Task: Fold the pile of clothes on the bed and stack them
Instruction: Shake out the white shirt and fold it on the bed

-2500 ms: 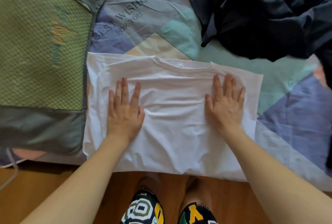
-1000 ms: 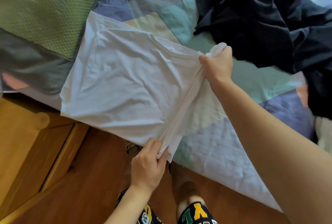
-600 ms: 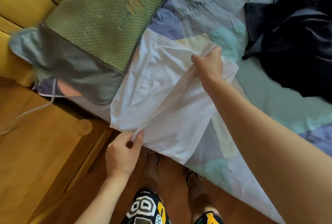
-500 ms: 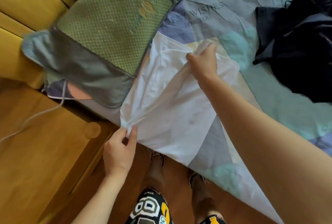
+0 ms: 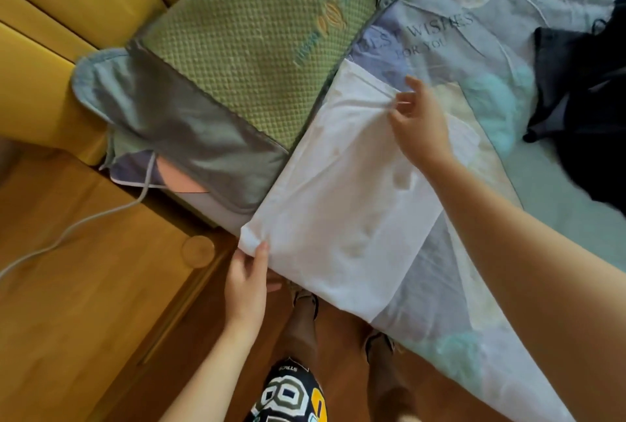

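A white T-shirt (image 5: 338, 201) lies folded in half on the bed's near edge, right beside the pillow. My left hand (image 5: 245, 281) pinches its near-left corner, thumb on top, at the mattress edge. My right hand (image 5: 421, 120) holds the far corner, where the fabric bunches between its fingers while the forefinger sticks out. A pile of dark clothes (image 5: 586, 100) lies crumpled at the far right of the bed, apart from both hands.
A green and grey pillow (image 5: 250, 45) borders the shirt on the left. The patterned bed cover (image 5: 559, 191) stretches to the right. A wooden nightstand (image 5: 84, 269) with a white cable (image 5: 84, 218) stands at the left, below a yellow headboard (image 5: 50, 15).
Both hands lifted the shirt's right edge and carried it leftwards over the other half. The shirt now lies doubled and flat. The view swung left.
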